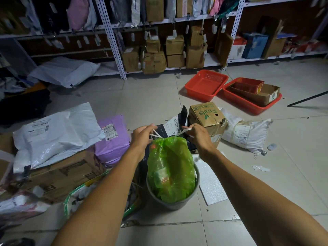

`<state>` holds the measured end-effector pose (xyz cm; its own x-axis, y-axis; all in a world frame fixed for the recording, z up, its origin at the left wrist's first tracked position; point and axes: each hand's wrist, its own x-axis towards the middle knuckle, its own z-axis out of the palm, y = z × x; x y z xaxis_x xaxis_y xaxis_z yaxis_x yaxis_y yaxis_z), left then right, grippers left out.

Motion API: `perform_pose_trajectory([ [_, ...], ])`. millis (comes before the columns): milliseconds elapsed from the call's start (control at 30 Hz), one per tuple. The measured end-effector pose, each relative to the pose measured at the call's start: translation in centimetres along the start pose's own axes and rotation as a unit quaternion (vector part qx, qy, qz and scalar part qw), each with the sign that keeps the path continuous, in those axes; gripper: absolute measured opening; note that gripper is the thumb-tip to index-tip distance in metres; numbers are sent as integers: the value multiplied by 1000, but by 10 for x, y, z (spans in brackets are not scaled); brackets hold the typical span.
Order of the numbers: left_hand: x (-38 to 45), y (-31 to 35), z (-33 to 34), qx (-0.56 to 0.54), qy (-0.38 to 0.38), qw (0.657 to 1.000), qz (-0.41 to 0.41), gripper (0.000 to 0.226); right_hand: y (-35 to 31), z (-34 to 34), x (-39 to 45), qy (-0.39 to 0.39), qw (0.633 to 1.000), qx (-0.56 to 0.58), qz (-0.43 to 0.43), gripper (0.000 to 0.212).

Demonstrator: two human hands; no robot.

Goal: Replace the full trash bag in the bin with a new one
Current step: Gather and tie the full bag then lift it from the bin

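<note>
A full green trash bag (171, 167) stands in a round grey bin (177, 204) on the tiled floor, rising well above the rim. Its mouth is gathered at the top by a white drawstring (182, 132). My left hand (142, 134) grips the left end of the drawstring and my right hand (197, 134) grips the right end, each pulled outward above the bag. Trash shows dimly through the green plastic. No new bag is in view.
Parcels crowd the left: white mailers (56, 134), a purple parcel (113, 139), brown boxes. A "Fruits" carton (206, 118) and a white sack (246, 134) sit behind the bin. Two red trays (205, 85) lie farther back. Shelving with boxes (159, 55) lines the wall. A white foam sheet (211, 185) lies beside the bin.
</note>
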<state>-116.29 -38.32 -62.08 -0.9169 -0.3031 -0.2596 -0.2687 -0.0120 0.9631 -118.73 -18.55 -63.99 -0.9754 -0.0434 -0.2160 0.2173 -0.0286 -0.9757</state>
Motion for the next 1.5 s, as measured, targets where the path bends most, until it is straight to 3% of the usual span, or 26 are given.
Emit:
perform_pose_trajectory([
  [100, -7, 9, 5, -29, -73, 997, 0, 18, -7, 7, -1, -29, 999, 19, 1, 18],
  [267, -1, -2, 9, 96, -130, 986, 36, 54, -17, 16, -7, -39, 999, 27, 5, 19],
  [400, -4, -12, 14, 204, -83, 971, 97, 57, -17, 17, -10, -28, 1000, -3, 7, 19],
  [533, -2, -21, 4, 321, 5, 940, 117, 24, -14, 14, -14, -37, 998, -49, 8, 15],
  [633, -4, -11, 0, 251, 25, 964, 82, 12, -13, 17, -17, -47, 996, -77, -11, 14],
  [800, -4, 6, -4, 171, -15, 982, 82, 10, -11, 30, -10, -69, 988, -130, -47, 6],
  [967, -4, 18, -2, 162, -63, 978, 113, 6, -17, 41, -8, -135, 964, -218, -74, 45],
  [1033, -4, 22, 0, 160, -75, 977, 116, 6, -19, 45, -10, -165, 955, -229, -86, 41],
  [1167, -4, 21, 0, 151, -77, 979, 114, 7, -15, 48, -9, -163, 950, -244, -107, 12],
  [1333, -2, 12, -2, 94, -82, 987, 99, 17, -9, 46, -9, -142, 965, -212, -66, 23],
  [1433, 4, -2, 0, 151, -56, 983, 87, 23, -13, 43, -8, -128, 975, -176, -50, 23],
  [1500, 11, -17, 1, 236, -102, 963, 75, 35, -14, 38, -5, -122, 981, -145, -37, 22],
])
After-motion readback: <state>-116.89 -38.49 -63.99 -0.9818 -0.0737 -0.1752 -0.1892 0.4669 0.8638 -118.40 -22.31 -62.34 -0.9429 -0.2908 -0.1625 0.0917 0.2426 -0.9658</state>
